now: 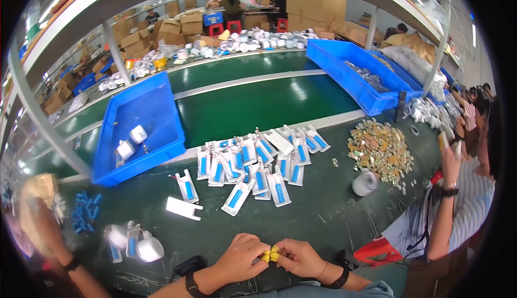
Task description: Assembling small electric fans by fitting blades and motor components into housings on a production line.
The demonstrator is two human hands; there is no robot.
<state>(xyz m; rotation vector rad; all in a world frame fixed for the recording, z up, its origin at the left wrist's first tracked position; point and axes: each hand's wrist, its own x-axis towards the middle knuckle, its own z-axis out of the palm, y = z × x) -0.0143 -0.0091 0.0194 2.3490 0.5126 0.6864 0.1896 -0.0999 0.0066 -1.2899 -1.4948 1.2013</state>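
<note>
Near the lower edge, my left hand and my right hand meet with their fingers pinched. Between them is a small, soft-looking yellow piece, crumpled at the fingertips; its kind is too small to make out. Each hand grips a part of it. Beyond my hands lies a heap of white plastic housings with blue cylindrical cells and thin wires. A bare white housing rests to the left of that heap.
Blue bins stand far left and far right. Small circuit boards are piled at right, beside a white roll. Blue cells and white round devices lie at left. Co-workers' arms reach in from both sides.
</note>
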